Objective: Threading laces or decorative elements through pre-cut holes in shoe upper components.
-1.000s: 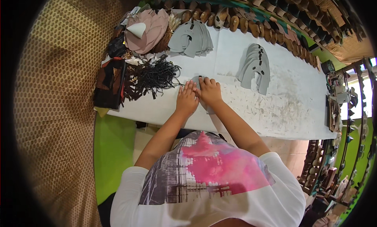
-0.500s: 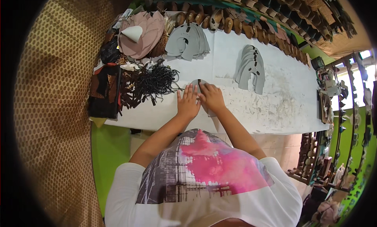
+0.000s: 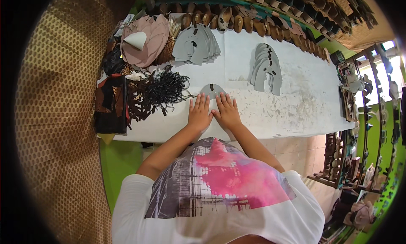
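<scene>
Grey cut-out [image 3: 212, 90] | lower half hidden | both hands [image 3: 200, 113] [image 3: 227, 111] flat, gripping nothing

Both hands are lying flat, side by side, on the white worktop [image 3: 296, 113]: the left hand [image 3: 200, 113] and right hand [image 3: 227, 111] are pressing what looks like a grey cut piece [image 3: 212, 91]. A tangle of black cords [image 3: 163, 89] is lying just left; two grey stacks [image 3: 266, 68] are sitting beyond.
</scene>
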Motion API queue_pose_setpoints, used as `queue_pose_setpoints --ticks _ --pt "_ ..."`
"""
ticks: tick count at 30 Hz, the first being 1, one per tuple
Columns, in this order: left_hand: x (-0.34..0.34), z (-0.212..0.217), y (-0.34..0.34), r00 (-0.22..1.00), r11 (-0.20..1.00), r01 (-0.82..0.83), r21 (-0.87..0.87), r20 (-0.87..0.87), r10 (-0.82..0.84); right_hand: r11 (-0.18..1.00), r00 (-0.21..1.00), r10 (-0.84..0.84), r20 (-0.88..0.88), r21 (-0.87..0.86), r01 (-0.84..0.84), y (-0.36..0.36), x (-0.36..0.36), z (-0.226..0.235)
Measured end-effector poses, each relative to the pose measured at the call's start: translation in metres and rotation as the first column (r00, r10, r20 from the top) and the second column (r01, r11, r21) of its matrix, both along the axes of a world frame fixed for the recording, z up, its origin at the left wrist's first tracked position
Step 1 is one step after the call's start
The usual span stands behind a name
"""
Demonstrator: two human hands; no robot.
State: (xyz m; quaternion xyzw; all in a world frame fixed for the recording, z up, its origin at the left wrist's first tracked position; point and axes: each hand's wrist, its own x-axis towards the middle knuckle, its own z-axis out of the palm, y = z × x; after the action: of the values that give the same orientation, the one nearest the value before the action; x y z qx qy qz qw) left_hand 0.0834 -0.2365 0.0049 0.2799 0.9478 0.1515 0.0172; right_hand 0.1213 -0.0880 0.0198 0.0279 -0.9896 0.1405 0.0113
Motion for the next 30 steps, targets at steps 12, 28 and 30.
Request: queue_pose_setpoints --ticks 12,28,30 --pt "0.019 0.028 -0.062 0.91 0.918 0.375 0.128 0.136 -0.39 0.97 0.991 -0.13 0.026 -0.203 0.133 -0.013 0.032 0.02" --pt "-0.009 0.058 -0.199 0.943 0.899 -0.318 0.303 0.001 0.333 0.873 0.896 0.393 -0.207 -0.223 -0.434 -0.161 -0.069 0.03" --pt "-0.013 0.06 -0.214 0.9 0.896 -0.382 0.226 -0.132 0.417 0.868 0.879 0.391 -0.274 -0.207 -0.451 -0.178 -0.076 0.027"
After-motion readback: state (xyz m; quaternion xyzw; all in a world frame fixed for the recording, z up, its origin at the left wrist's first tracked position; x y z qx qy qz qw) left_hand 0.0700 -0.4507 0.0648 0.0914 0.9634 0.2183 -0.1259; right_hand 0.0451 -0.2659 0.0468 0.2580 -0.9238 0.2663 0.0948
